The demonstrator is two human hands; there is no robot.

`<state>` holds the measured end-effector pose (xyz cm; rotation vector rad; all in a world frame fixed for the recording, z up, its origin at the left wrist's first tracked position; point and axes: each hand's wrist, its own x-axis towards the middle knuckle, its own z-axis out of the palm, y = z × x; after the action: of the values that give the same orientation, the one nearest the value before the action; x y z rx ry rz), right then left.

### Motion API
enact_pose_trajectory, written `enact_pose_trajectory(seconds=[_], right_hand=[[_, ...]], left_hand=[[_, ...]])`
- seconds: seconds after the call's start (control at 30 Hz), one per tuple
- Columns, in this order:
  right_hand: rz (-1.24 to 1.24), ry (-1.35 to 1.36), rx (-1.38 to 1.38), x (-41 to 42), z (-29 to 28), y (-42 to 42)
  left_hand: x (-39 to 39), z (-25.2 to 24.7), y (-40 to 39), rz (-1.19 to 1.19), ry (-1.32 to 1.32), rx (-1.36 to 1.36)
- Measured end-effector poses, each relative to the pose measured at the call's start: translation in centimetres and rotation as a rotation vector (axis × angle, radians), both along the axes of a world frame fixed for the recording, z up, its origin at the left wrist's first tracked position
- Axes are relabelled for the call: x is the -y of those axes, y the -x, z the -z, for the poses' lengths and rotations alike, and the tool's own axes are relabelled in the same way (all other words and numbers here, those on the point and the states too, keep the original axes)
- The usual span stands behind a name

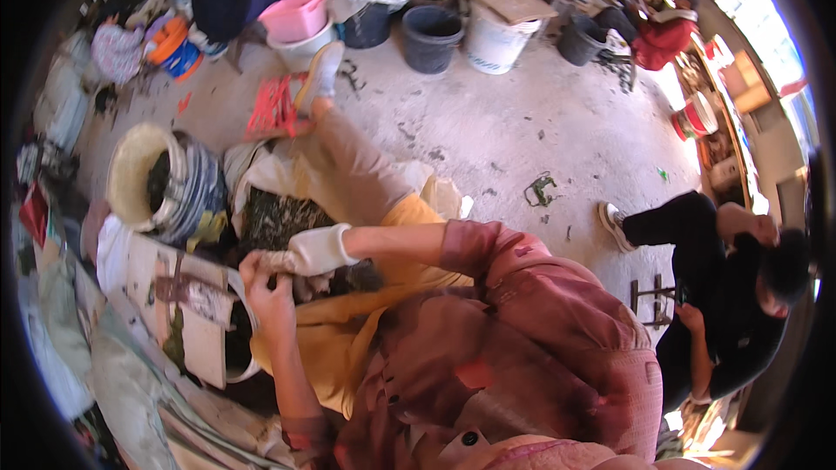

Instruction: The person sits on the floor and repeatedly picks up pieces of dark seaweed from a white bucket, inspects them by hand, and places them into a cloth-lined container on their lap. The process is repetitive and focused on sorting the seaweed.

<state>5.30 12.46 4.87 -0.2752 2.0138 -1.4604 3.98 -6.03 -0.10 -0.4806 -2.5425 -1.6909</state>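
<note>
My left hand [266,294] is bare, its thumb and fingers pinched on the finger end of a white knit glove. That glove [321,250] is on my right hand [281,261], which points left; the pose of its fingers is partly hidden. Both hands meet above the rim of a white tub [245,372]. Across the tub lies a pale board [204,349] with a dark-stained, worn plate [196,297] on it. Just beyond my hands, an open sack [255,173] holds a heap of dark, wet-looking plant matter [284,219].
Nested buckets [147,176] stand at left. Further off are a red-strapped stool [277,108], a pink basin [294,16], a black bucket [431,39] and a board-topped white bucket [496,39]. A person in black [725,313] sits at right; others sit at the back. Scraps [541,189] litter the concrete floor.
</note>
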Motion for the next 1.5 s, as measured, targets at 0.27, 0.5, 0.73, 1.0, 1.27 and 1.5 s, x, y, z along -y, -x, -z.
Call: enact_pose_trajectory(seconds=[0.27,0.5,0.73,1.0,1.27,1.5], right_hand=[[0.137,-0.053,-0.114,0.7,1.3,-0.7],[0.316,0.288,-0.207,2.4,2.3,-1.0],[0.166,0.232,0.025,2.0,-0.3,0.5],[0.298,0.218,0.064,3.9,0.5,2.4],[-0.196,-0.006,-0.032,7.1,-0.8,4.4],[-0.18,-0.065,0.018,9.5,0.2,6.3]], left_hand=[[-1.1,-2.7,0.4,0.121,0.115,-0.426],[0.3,-3.5,-0.2,0.06,0.019,-0.526],[2.8,-0.1,-0.3,-0.051,-0.877,0.095],[8.0,-2.2,1.4,-0.179,-0.033,-0.25],[9.9,-4.0,0.5,0.193,0.761,-0.349],[15.1,-1.4,2.0,0.096,0.897,-0.375]])
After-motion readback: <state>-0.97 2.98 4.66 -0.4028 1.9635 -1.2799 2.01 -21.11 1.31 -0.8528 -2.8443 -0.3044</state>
